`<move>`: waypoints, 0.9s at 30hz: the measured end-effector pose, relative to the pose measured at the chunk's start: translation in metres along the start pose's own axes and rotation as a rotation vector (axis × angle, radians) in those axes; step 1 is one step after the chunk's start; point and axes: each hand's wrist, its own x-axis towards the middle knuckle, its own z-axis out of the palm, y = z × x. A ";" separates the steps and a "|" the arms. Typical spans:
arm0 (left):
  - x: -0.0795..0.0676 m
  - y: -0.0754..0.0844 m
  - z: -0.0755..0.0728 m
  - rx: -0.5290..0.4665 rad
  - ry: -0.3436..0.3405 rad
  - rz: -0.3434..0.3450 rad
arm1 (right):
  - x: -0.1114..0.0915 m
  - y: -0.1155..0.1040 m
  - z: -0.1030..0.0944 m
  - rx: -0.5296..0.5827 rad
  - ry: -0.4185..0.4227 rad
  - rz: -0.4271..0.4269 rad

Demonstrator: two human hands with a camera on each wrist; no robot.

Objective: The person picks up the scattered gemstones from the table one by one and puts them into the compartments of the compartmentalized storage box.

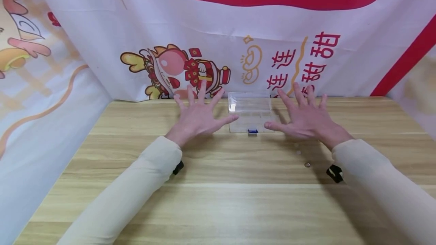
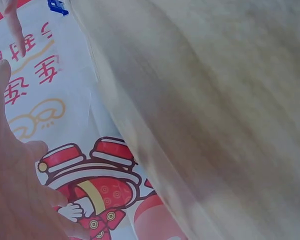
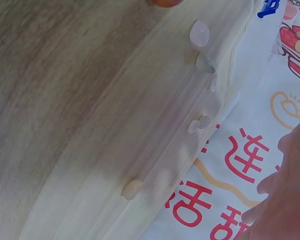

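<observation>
A clear plastic compartment box stands at the back of the table with its lid raised and a blue latch at the front. My left hand, fingers spread, hovers over the table just left of the box. On the other side, my right hand is spread too, its thumb overlapping the box's right front corner in the head view. Neither hand holds anything. Under and beside the right hand lie several small smooth stones: a pale pink one, a greyish one and a cream one.
A reddish-brown stone lies nearer the front on the wooden table. Behind the table hangs a printed white and red cloth, with another cloth panel along the left side. Black straps show under the sleeves.
</observation>
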 end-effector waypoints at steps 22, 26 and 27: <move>0.008 0.011 0.021 -1.525 -0.119 -0.274 | -0.003 0.045 0.003 0.947 -0.033 0.150; 0.009 0.012 0.031 -1.533 -0.112 -0.273 | -0.001 0.054 0.012 1.004 -0.069 0.184; 0.010 0.012 0.033 -1.523 -0.117 -0.263 | 0.000 0.056 0.014 1.003 -0.079 0.197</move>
